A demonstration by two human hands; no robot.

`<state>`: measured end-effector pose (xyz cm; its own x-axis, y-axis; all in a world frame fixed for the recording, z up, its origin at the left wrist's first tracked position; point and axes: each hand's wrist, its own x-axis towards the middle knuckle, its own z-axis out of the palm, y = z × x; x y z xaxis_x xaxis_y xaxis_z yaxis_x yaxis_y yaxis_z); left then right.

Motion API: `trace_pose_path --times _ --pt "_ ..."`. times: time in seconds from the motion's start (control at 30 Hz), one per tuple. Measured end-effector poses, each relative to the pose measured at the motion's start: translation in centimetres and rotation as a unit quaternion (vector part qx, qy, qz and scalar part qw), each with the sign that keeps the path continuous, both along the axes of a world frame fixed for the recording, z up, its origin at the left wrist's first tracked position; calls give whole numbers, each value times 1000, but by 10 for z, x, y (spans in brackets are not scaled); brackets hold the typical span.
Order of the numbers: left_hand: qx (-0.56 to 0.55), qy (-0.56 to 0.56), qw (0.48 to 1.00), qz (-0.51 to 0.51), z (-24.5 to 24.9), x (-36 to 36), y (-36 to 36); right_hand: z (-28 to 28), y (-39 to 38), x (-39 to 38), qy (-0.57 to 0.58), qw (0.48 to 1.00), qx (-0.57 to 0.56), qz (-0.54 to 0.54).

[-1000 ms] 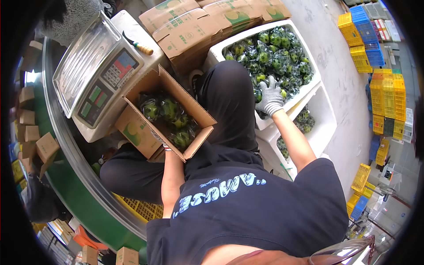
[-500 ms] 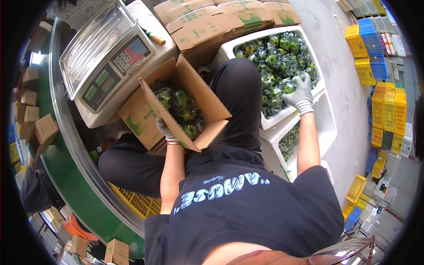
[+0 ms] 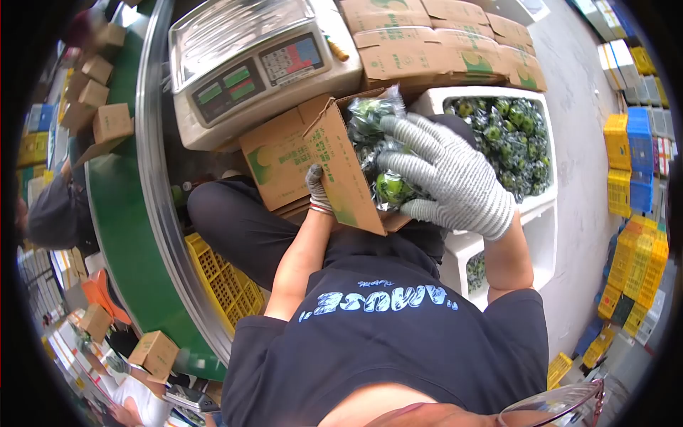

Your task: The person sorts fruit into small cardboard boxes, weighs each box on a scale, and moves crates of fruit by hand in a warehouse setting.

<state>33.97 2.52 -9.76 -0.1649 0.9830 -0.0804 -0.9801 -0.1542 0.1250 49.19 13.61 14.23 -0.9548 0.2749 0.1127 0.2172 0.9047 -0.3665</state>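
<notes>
A cardboard box [image 3: 346, 171] stands tilted in my lap, holding several round green fruits in clear plastic wrap [image 3: 393, 188]. My left hand [image 3: 317, 188], in a grey striped glove, grips the box's left wall. Over the box's open top is my right hand [image 3: 452, 171], gloved the same way, its fingers spread just above the wrapped fruits. One more wrapped fruit [image 3: 375, 112] shows near its fingertips at the far end of the box. To the right, a white foam crate [image 3: 551, 153] is full of the same wrapped green fruits [image 3: 511, 135].
A scale [image 3: 245, 78] stands ahead on the left, a small tool [image 3: 337, 48] beside it. Flat cardboard boxes [image 3: 434, 53] are stacked ahead. A green conveyor [image 3: 121, 220] and yellow crate [image 3: 222, 277] lie left; another person [image 3: 60, 210] is beyond. Yellow and blue crates line the far right.
My right hand has moved left from the foam crate, where it held a wrapped fruit, to over the cardboard box, and its fingers have spread. The view has shifted; my left hand keeps its grip.
</notes>
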Motion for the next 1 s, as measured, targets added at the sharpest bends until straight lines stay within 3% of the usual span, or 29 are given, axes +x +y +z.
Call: trace_pose_path --times 0.03,0.1,0.2,0.3,0.37,0.43,0.47,0.53,0.57,0.6,0.63,0.67,0.73,0.77,0.8,0.83,0.87,0.9,0.93,0.97,1.0 --pt "-12 8 1000 14 -5 -5 -3 -6 -1 -6 19 996 -85 27" --pt "59 16 997 47 -17 -13 -9 -11 -1 -13 66 992 -110 11" --pt "-36 109 988 100 -46 -30 -1 -17 -7 -14 117 986 -107 -50" --pt "21 31 986 162 -9 -48 -8 -46 -9 -2 176 962 -169 -122" --pt "13 12 981 195 -11 -59 -10 -80 -17 -2 198 891 -359 -194" --pt "-3 -22 975 220 -29 -69 -11 -101 -37 -27 126 859 -448 -216" --pt "-5 -44 973 229 -37 -73 -10 -120 -44 -40 83 896 -398 -180" --pt "67 -70 965 243 -39 -74 -3 -136 -63 -72 212 865 -431 -144" --pt "152 -33 954 255 -20 -78 0 -144 -72 -87 272 847 -442 -118" --pt "237 1 935 263 -1 -83 3 -138 -70 -89 195 844 -480 -139" --pt "99 133 939 300 16 -97 4 -134 -62 -93 172 850 -478 -140" --pt "-45 256 908 329 31 -116 1 -128 -46 -97 158 865 -458 -129" --pt "-18 304 896 322 100 -164 -1 -118 -10 -99 107 888 -436 -101" --pt "155 232 917 286 147 -189 3 -117 17 -101 51 857 -504 -98" --pt "151 266 903 302 169 -203 8 -129 51 -106 86 927 -356 -82" --pt "146 302 887 316 182 -216 15 -121 69 -127 81 956 -272 -70" --pt "-9 418 847 327 170 -233 28 -113 88 -148 78 978 -185 -61" --pt "-10 426 837 343 207 -222 29 -84 97 -175 30 984 -168 -57" --pt "-24 447 818 362 203 -241 41 -83 112 -198 132 989 -49 34" --pt "-38 467 797 381 193 -262 56 -78 125 -217 89 954 -285 -21" --pt "-77 523 735 425 188 -271 64 -80 143 -235 91 940 -329 -13"
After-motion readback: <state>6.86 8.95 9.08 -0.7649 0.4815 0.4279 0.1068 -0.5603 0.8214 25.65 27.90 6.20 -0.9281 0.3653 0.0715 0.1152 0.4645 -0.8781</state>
